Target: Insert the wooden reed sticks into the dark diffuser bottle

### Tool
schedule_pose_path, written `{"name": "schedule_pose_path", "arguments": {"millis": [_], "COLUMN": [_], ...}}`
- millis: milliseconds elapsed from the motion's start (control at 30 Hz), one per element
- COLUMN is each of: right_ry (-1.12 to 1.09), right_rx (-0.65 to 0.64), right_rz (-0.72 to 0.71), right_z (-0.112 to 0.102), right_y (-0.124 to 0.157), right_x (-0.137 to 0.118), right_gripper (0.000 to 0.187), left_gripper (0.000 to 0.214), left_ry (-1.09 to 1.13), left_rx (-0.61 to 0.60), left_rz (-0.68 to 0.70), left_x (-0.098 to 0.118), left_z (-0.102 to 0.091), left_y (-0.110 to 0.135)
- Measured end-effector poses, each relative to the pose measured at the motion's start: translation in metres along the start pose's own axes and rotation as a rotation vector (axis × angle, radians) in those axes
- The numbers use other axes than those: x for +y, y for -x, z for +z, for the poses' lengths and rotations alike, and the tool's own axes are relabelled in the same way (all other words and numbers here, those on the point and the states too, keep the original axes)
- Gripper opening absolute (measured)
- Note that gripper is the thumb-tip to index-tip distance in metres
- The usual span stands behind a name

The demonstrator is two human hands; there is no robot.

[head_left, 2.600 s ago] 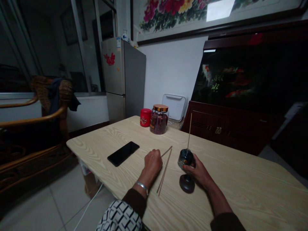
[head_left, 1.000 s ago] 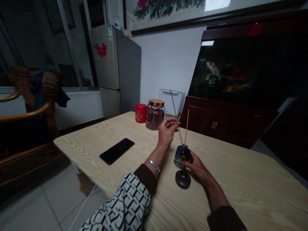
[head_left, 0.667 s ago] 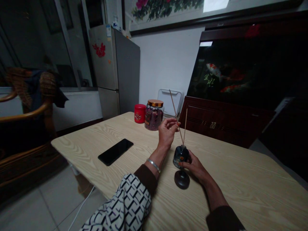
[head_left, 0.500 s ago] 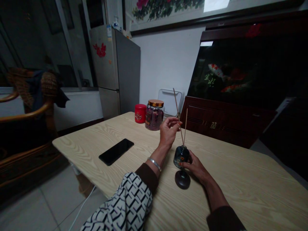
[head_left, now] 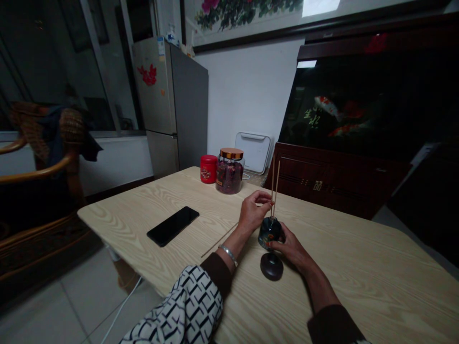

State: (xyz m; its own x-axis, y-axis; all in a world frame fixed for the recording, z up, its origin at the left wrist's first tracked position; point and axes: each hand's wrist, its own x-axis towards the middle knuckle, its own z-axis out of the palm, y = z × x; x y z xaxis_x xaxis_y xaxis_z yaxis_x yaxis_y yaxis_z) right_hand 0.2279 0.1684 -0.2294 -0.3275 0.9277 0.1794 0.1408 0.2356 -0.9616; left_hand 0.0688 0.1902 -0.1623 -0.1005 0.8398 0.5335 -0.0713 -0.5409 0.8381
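Observation:
My right hand (head_left: pixel 289 251) is shut around a dark glass bottle (head_left: pixel 269 231) with a colourful pattern, just above its round dark wooden stand (head_left: pixel 271 266). Two thin wooden sticks (head_left: pixel 274 184) rise upright from the bottle's neck. My left hand (head_left: pixel 254 212) is next to them, its fingertips pinching the sticks just above the bottle, though the exact grip is hard to see. A loose wooden stick (head_left: pixel 219 240) lies on the table left of my left wrist, and a silver bangle (head_left: pixel 228 255) circles that wrist.
A black smartphone (head_left: pixel 172 226) lies on the light wood-grain table (head_left: pixel 340 286). Behind it stand a jar of dried flower buds (head_left: pixel 230 177) with a gold lid and a small red tin (head_left: pixel 208 168). A dark cabinet (head_left: pixel 322 184) and a fish tank (head_left: pixel 344 105) stand beyond the table's far edge.
The leaning stick now stands nearly upright in the bottle, and my left hand has moved down and right. A loose stick now shows on the table left of my wrist.

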Motion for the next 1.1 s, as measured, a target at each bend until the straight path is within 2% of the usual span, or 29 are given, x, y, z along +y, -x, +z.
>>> {"name": "schedule_pose_path", "arguments": {"millis": [167,300,433,533,600,633,700,767,867,1100], "right_ry": [-0.007,-0.02,0.002,0.0,-0.008,-0.006,0.007,0.02,0.033,0.04], "right_rx": [-0.008,-0.008,-0.001,0.015,0.021,0.03,0.051,0.062,0.061,0.062], "right_rz": [-0.009,-0.003,0.005,0.006,0.006,0.005,0.008,0.01,0.019,0.012], "right_z": [0.001,0.002,0.002,0.003,0.004,0.004,0.005,0.006,0.006,0.006], "right_y": [0.0,0.0,0.001,0.001,0.001,0.001,0.001,0.001,-0.001,-0.002], "right_x": [0.001,0.0,-0.001,-0.001,-0.002,-0.002,-0.002,-0.001,0.002,0.002], "right_gripper": [0.059,0.058,0.056,0.058,0.059,0.06,0.06,0.06,0.061,0.058], "left_gripper": [0.015,0.015,0.028,0.027,0.02,0.02,0.026,0.027,0.025,0.028], "left_ry": [0.001,-0.047,-0.12,-0.337,-0.657,-0.843,-1.147,-1.318,-1.372,-1.349], "left_rx": [-0.046,-0.067,-0.114,-0.068,-0.046,-0.072,-0.21,-0.325,-0.348,-0.362], "left_rz": [-0.093,-0.082,-0.059,-0.138,-0.211,-0.26,-0.362,-0.397,-0.407,-0.492], "left_x": [-0.004,-0.005,-0.006,-0.004,-0.002,0.0,0.003,0.004,0.004,-0.001], "left_z": [-0.001,0.001,-0.014,-0.045,-0.068,-0.078,-0.091,-0.094,-0.091,-0.088], "left_y": [0.012,0.012,0.008,0.009,0.016,0.021,0.033,0.043,0.048,0.033]}}
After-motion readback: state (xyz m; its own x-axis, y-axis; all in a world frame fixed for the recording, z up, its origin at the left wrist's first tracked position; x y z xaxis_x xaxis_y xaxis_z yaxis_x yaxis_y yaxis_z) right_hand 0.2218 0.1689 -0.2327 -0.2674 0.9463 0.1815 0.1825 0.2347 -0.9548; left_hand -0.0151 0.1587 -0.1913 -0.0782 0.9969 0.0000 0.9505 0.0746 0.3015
